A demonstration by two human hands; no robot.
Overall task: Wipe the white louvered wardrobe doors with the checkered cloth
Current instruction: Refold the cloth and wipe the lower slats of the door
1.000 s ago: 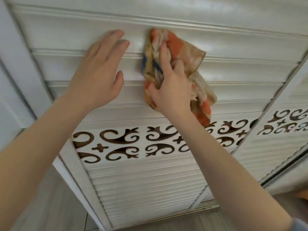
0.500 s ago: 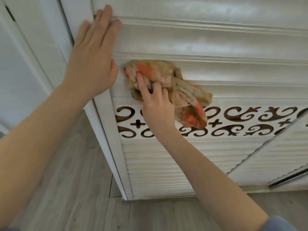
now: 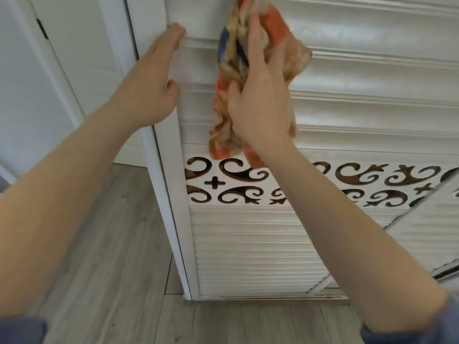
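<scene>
Higher than half a second ago, your right hand (image 3: 258, 100) grips the checkered cloth (image 3: 280, 31) against upper slats of the wardrobe door (image 3: 372, 75) at top centre, left hand (image 3: 149, 83) flat-fingered beside it; mid-wipe, you likely need a rightward sweep next.

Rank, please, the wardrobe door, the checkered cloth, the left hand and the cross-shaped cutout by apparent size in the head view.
1. wardrobe door, by far.
2. checkered cloth and left hand: look alike; the hand is nearer and the right hand covers part of the cloth, so unranked.
3. cross-shaped cutout, smallest.
</scene>
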